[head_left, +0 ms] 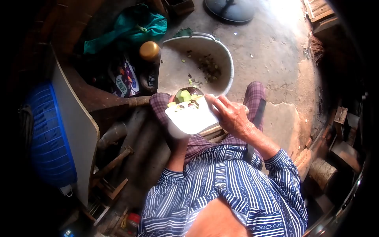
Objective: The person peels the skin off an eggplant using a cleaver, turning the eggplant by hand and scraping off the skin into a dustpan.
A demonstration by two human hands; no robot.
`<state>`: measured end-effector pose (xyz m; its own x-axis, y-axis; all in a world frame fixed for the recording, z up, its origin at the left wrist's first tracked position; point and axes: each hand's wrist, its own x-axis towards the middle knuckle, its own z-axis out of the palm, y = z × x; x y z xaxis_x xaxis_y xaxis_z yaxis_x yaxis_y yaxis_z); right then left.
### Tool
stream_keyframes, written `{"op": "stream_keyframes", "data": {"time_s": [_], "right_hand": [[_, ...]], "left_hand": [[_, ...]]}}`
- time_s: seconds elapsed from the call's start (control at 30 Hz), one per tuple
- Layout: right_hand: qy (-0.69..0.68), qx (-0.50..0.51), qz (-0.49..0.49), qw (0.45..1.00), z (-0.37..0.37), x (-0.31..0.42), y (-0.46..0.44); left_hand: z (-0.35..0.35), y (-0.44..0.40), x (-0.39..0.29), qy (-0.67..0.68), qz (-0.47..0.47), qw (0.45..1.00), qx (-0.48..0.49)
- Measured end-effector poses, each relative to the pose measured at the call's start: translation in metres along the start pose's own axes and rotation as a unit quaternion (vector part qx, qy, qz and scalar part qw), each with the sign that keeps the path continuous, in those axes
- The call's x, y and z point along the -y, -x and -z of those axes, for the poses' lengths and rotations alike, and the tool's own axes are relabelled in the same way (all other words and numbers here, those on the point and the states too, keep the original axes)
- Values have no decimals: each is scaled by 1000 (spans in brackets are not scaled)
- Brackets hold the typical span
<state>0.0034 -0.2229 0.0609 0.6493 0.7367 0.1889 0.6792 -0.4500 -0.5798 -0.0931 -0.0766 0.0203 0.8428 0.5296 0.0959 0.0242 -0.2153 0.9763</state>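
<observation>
My right hand (233, 114) is closed at the right edge of a bright white, flat, blade-like tool (191, 120), and what looks like a handle end shows beside the palm. Pale green vegetable pieces (184, 96) and some darker bits lie along the tool's far edge, by a dark rounded surface. My left hand (177, 140) is beneath the tool from the left, its fingers mostly hidden. Just beyond both hands stands a large grey basin (227, 59) with green and dark scraps in it.
At the upper left are a teal plastic bag (130, 29), a golden round lid (149, 51) and a purple printed packet (126, 79). A dark round lid (231, 8) lies on the floor ahead. A blue basket (49, 134) and a board (81, 138) stand at the left. Wood lies at the right.
</observation>
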Motion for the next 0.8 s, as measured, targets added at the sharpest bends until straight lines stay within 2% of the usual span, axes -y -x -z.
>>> {"op": "stream_keyframes", "data": {"time_s": [0.07, 0.1, 0.13, 0.17, 0.2, 0.27, 0.33, 0.4, 0.43, 0.5, 0.53, 0.57, 0.6, 0.63, 0.7, 0.73, 0.77, 0.8], "right_hand": [[6, -11, 3, 1000, -3, -5, -1], [11, -20, 5, 1000, -6, -8, 0], [7, 1, -28, 1000, -7, -15, -2], [-9, 31, -77, 996, -14, -31, -1], [-25, 62, -126, 990, -26, -50, 2], [-34, 75, -138, 987, -39, -77, 5], [-25, 59, -121, 991, -35, -71, 8], [-32, 53, -88, 994, -13, -44, -1], [-23, 24, -30, 999, -7, -33, -3], [14, 37, 22, 999, 1, -14, -8], [14, 28, 52, 998, 3, -8, -9], [3, 29, 62, 998, 4, -7, -11], [3, 29, 61, 998, 4, -7, -11], [2, 24, 63, 998, 3, -7, -11], [7, 31, 49, 998, 3, -7, -10], [7, 31, 48, 998, -2, -11, -9], [27, 36, 33, 998, -10, -19, -7], [47, 40, 17, 998, -13, -26, -7]], "left_hand": [[-3, 1, 10, 178, 108, 978, -27], [-3, 2, 16, 196, 170, 965, -46], [3, -2, 12, 50, 108, 993, -1], [8, -7, 8, -97, 37, 994, 23], [6, -4, 1, 244, 182, 952, 18], [6, -4, -8, 212, 165, 962, 38], [7, -8, -5, 233, 187, 954, 31], [9, -7, 27, -2, 125, 992, 7], [5, -4, 32, 24, 113, 993, -1], [14, 6, 87, 296, 152, 943, -4], [22, 18, 134, 460, 167, 872, -11], [19, 14, 125, 460, 167, 872, -10], [13, 11, 116, 319, 107, 941, -22], [7, 6, 100, 168, 45, 984, -32], [6, 0, 69, 12, -17, 999, -43], [10, -1, 52, 135, 59, 989, -2], [11, -2, 39, 255, 134, 957, 38], [10, -3, 33, 181, 127, 974, 38]]}}
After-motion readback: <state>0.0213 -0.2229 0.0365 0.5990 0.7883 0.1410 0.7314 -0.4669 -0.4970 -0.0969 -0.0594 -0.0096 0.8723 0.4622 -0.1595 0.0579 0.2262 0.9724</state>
